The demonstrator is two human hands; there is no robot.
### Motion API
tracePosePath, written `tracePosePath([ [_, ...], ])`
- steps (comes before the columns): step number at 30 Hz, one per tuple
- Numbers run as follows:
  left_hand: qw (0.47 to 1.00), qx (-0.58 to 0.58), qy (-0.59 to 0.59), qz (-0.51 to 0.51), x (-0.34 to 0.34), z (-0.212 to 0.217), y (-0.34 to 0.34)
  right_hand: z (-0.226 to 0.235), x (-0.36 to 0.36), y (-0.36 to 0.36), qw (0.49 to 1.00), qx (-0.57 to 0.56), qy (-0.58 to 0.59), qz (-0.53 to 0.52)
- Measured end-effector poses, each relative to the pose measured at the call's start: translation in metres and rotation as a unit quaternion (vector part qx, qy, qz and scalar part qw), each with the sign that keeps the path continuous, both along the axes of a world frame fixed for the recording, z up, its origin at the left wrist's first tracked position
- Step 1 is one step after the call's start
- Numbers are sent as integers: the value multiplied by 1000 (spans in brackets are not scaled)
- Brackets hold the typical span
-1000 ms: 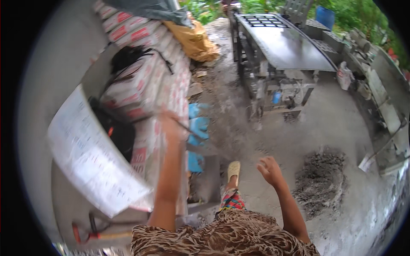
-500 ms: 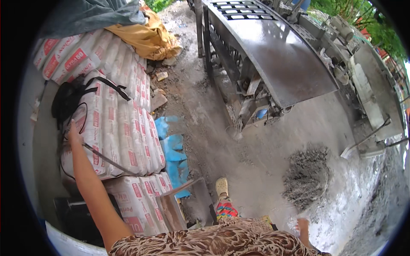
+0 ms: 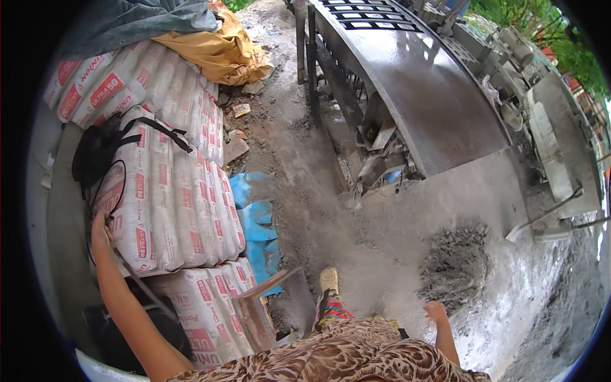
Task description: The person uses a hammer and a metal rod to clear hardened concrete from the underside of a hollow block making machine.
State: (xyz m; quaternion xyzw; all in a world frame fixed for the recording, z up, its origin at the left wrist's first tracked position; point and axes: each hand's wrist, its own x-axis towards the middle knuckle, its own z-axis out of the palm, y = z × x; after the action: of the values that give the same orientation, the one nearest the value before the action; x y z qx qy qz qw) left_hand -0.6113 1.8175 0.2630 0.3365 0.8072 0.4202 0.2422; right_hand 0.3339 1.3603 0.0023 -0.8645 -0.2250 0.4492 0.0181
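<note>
My left hand (image 3: 101, 230) is closed at the left side of the stacked cement bags (image 3: 167, 197). From its fingers a long dark grey strap (image 3: 145, 290) slants down to the right; its lower end passes over a black rounded object (image 3: 108, 328). A thin black cord (image 3: 123, 181) loops just above the hand, near a black bag with straps (image 3: 95, 153) on top of the stack. My right hand (image 3: 436, 311) hangs low at the right, its fingers loosely apart with nothing visible in them, beside a heap of wet grey mix (image 3: 453, 261).
A metal machine table (image 3: 439, 95) with a slotted grid stands ahead. A shovel-like tool (image 3: 541, 219) leans at the right. Blue sheeting (image 3: 258, 223) and a worn board (image 3: 264, 293) lie beside the bags. Yellow (image 3: 223, 54) and grey tarps (image 3: 137, 22) cover the far stack.
My left hand has come down and nearer along the bags, and the strap now hangs more steeply. My right hand has risen and swung inward toward the heap.
</note>
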Motion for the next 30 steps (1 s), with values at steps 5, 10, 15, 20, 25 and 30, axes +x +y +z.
tracePosePath([
  [5,896,153,-389,151,51,113,-15,-8,-26,99,857,64,-91,504],
  [10,846,226,-468,-120,178,140,-78,38,-125,226,938,210,43,273],
  [15,928,231,-263,-129,338,84,-104,122,-237,327,843,381,225,306],
  [20,958,210,-182,-73,444,35,-80,196,-320,409,774,342,478,236],
  [25,949,210,-221,-77,442,-7,-2,212,-378,511,710,321,563,275],
  [30,970,188,-147,47,387,-27,57,202,-448,612,681,393,542,298],
])
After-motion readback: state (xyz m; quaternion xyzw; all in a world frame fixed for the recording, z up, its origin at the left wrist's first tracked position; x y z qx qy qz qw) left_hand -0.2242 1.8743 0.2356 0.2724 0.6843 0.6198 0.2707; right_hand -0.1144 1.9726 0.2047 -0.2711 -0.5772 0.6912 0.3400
